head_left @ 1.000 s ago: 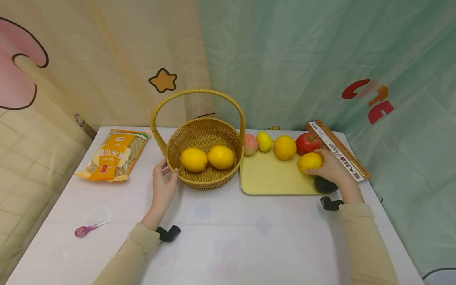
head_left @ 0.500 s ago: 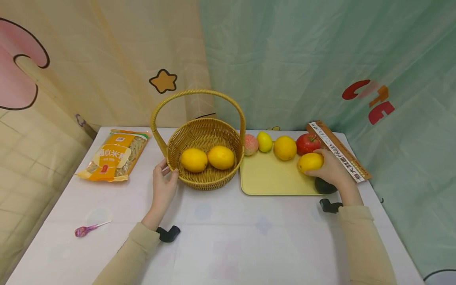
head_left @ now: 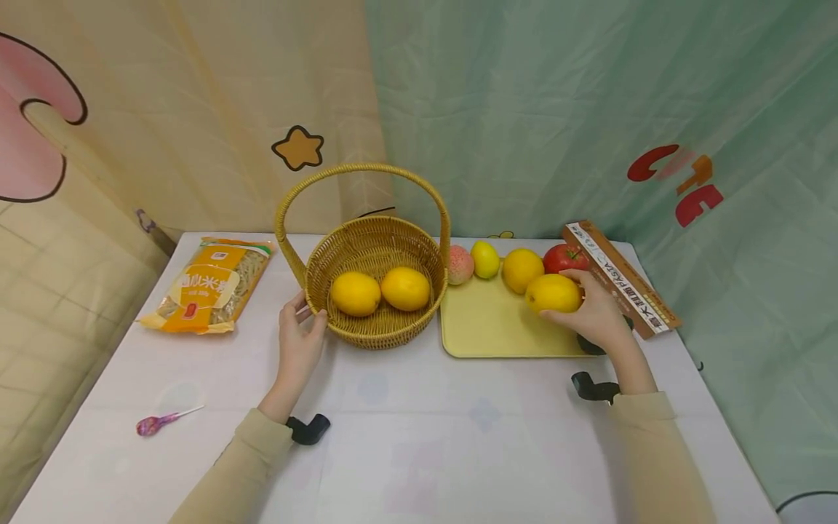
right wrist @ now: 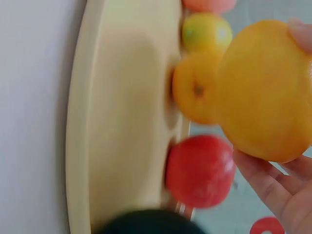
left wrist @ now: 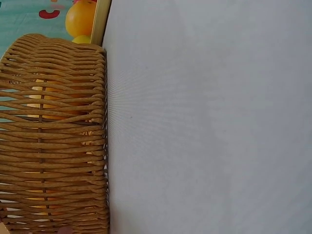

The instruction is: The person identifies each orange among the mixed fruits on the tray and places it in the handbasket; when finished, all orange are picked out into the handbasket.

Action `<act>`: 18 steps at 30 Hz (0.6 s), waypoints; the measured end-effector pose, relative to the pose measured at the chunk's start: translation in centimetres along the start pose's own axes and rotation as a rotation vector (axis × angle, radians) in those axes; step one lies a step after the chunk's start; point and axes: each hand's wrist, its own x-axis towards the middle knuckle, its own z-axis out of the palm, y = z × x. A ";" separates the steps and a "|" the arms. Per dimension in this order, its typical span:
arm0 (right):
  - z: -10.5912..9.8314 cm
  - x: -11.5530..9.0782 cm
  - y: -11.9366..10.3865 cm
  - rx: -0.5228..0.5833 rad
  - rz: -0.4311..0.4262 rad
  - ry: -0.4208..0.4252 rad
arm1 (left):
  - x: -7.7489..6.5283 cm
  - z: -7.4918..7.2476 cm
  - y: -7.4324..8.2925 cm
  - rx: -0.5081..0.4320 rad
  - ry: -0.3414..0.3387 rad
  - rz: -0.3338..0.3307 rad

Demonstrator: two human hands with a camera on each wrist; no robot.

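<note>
In the head view my right hand (head_left: 597, 313) grips a yellow lemon (head_left: 553, 293) from its right side, thumb below and fingers above. It is raised over the yellow tray (head_left: 491, 331); the right wrist view shows the lemon (right wrist: 268, 92) large and close. My left hand (head_left: 301, 338) holds the near left rim of the wicker basket (head_left: 380, 338), its fingers partly hidden behind the wall. Two similar lemons (head_left: 356, 294) lie in the basket. Along the tray's back sit a pink round fruit (head_left: 460, 265), a yellow-green fruit (head_left: 485, 260), an orange (head_left: 522, 269) and a tomato (head_left: 564, 258).
A dark avocado (head_left: 592, 345) lies under my right hand at the tray's right end. Beside it a pasta box (head_left: 622, 280) leans diagonally. A noodle bag (head_left: 209, 287) lies left of the basket, and a lollipop (head_left: 157, 423) lies nearer. Curtains stand behind the table.
My right hand has lifted the lemon and shifted it left from the tray's right end. The pasta box's near end has moved slightly. My left hand stays on the basket rim.
</note>
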 end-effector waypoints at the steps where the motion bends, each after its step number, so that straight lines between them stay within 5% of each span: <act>1: 0.3 -0.1 -0.4 0.009 -0.002 -0.002 | 0.0 0.0 0.0 -0.003 0.000 0.001; 18: 5.4 -0.2 -7.8 0.241 -0.165 -0.066 | 0.5 -0.3 -0.2 0.011 -0.005 0.013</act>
